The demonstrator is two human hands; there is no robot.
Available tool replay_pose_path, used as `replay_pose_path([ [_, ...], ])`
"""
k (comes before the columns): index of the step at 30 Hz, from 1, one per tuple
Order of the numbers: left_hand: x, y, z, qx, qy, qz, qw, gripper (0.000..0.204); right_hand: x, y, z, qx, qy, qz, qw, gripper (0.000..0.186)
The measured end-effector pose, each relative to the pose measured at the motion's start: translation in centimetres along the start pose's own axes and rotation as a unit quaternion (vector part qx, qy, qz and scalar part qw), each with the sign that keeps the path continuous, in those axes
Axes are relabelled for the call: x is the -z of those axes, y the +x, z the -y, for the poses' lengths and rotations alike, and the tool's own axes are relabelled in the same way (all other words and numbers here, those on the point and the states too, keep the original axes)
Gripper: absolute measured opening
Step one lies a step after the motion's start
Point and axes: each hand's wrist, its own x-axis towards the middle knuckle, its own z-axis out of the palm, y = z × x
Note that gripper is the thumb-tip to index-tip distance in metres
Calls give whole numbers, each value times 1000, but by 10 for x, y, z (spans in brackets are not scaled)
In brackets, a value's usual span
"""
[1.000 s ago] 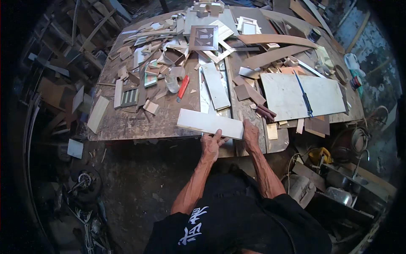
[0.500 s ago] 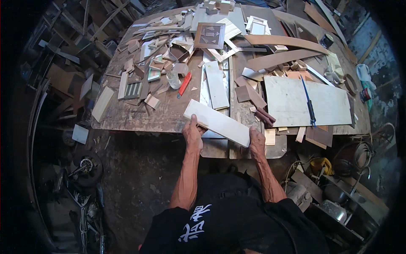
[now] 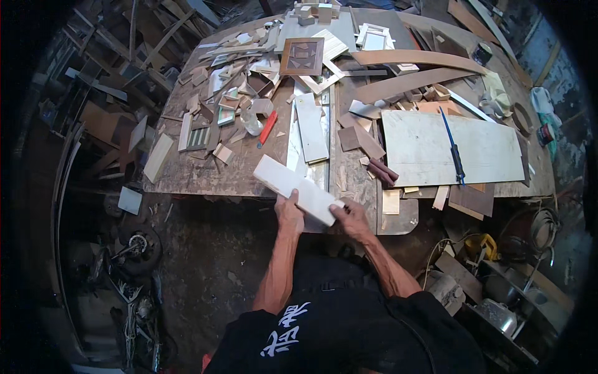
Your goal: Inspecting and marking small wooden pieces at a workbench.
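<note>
**A pale rectangular wooden board (image 3: 293, 184) in your grip, not set down**

You have the board near the front edge of the worn brown wooden workbench (image 3: 243, 179), slanting down from its far left end to its near right end. Your left hand (image 3: 289, 215) pinches the near long edge, thumb on the upper face; your right hand (image 3: 353, 221) clasps the right end, its thumb also on top. The other fingers seem to curl beneath (the board hides most of them, so I cannot tell how closely they are pressed together).

Just beyond lies a narrow pale wooden plank (image 3: 311, 128), with a red-handled cutter (image 3: 268, 129) to its left. To the right, a slim blue-and-black tool (image 3: 456, 159) rests across a broad flat pale panel (image 3: 417, 148).

As for progress, you appear to be in the handling stage: the board is picked up and under control, but not yet laid down. No tool is in your hands, and how much work remains on it cannot be told.
</note>
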Motion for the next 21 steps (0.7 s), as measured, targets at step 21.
replay_pose_path([
  [21, -29, 134, -47, -96, 734, -23, 672, 92, 16, 3, 5, -56, -93, 50, 993, 26],
])
